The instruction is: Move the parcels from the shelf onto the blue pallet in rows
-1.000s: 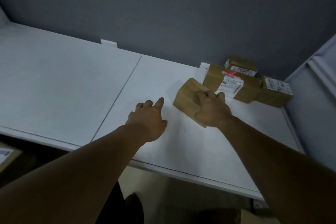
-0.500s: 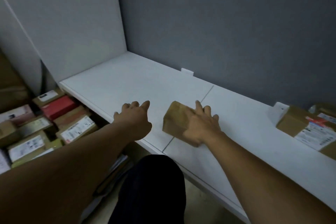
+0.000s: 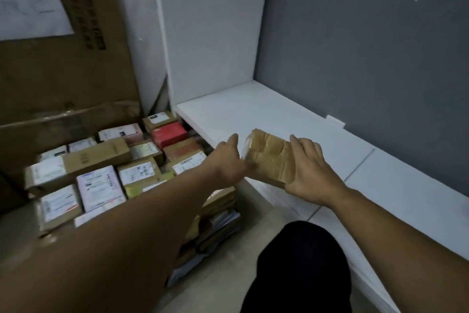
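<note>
Head view: white shelf beneath the grip, grey wall beyond. Left hand and right hand clasp the brown parcel. Stacked parcels lie down-left.

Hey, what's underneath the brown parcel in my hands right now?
Held between the left hand and right hand, the brown parcel is over the front edge of the white shelf; contact beneath is hidden.
</note>
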